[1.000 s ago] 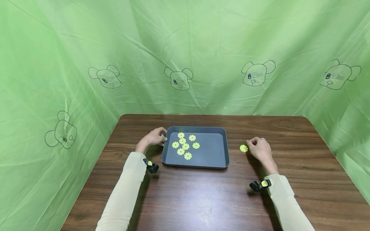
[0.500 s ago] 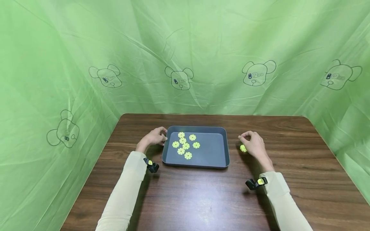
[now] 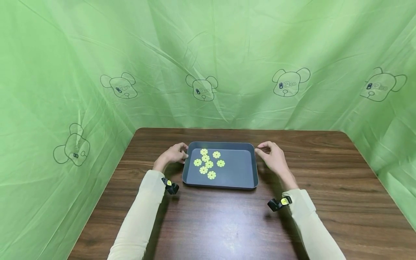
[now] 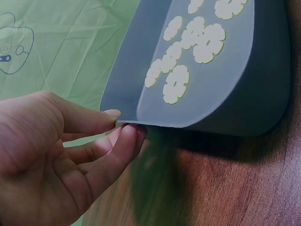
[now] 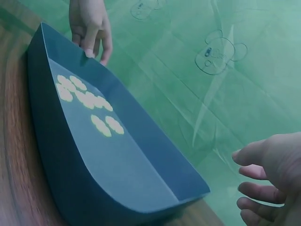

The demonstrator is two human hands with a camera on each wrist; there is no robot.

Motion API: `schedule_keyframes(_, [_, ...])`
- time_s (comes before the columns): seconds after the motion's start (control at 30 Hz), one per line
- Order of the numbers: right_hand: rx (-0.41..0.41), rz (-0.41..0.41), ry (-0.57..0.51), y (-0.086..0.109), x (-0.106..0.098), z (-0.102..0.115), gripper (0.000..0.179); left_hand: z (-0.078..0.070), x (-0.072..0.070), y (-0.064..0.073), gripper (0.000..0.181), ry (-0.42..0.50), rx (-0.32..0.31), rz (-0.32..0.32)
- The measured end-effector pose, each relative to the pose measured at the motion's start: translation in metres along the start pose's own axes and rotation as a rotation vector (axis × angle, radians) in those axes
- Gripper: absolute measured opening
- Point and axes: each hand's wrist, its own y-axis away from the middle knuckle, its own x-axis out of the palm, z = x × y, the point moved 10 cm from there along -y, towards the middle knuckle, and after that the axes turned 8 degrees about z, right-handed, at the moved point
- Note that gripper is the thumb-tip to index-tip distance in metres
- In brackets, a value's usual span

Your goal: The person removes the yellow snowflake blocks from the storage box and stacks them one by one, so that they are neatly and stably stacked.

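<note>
Biggest thing is the green sheet (image 3: pixel 247 43), w/ cartoon animal faces drawn on it, covering the far side plus left & right. Next, the brown table (image 3: pixel 344 173), wood-grain, glare toward its near side.

Dark tray (image 3: pixel 238 171) sits flat on it, approx. mid-table & toward the far edge, long sides running left to right.

Left hand (image 3: pixel 174 154) has the tray's left rim in a pinch, thumb one side, fingertips the other. Right hand (image 3: pixel 275 159) is at the right rim, toward the far corner: fingers loosely bent & apart, no hold on anything that I can see. Contact w/ the rim? Can't tell.

Smallest: yellow flowers (image 3: pixel 207 165), flat cut-outs, eight in the tray, mostly its left half, some touching, others alone.

Step in hand, imo, is getting hold of the tray at both ends. To do it well: keep the left pinch firm but light, b/c a tug there could skew the tray. Right thumb & fingers should close on the rim about opposite the left ones, w/o bumping it. Keep it level, too; flowers look thin & would prob. slide on a tilt.
</note>
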Motion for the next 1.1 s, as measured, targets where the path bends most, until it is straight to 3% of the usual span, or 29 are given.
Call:
schedule_keyframes(0.17, [-0.011, 0.024, -0.043, -0.004, 0.012, 0.008, 0.031, -0.001, 0.000, 0.000, 0.040, 0.012, 0.006, 0.007])
schedule_keyframes(0.63, [-0.083, 0.052, -0.015, -0.012, 0.051, 0.030, 0.028, -0.002, 0.001, 0.001, 0.040, -0.006, 0.003, 0.000])
schedule_keyframes(1.1, [-0.061, 0.126, 0.010, -0.018, 0.092, 0.041, 0.030, 0.000, 0.000, -0.002, 0.041, -0.013, 0.005, 0.004])
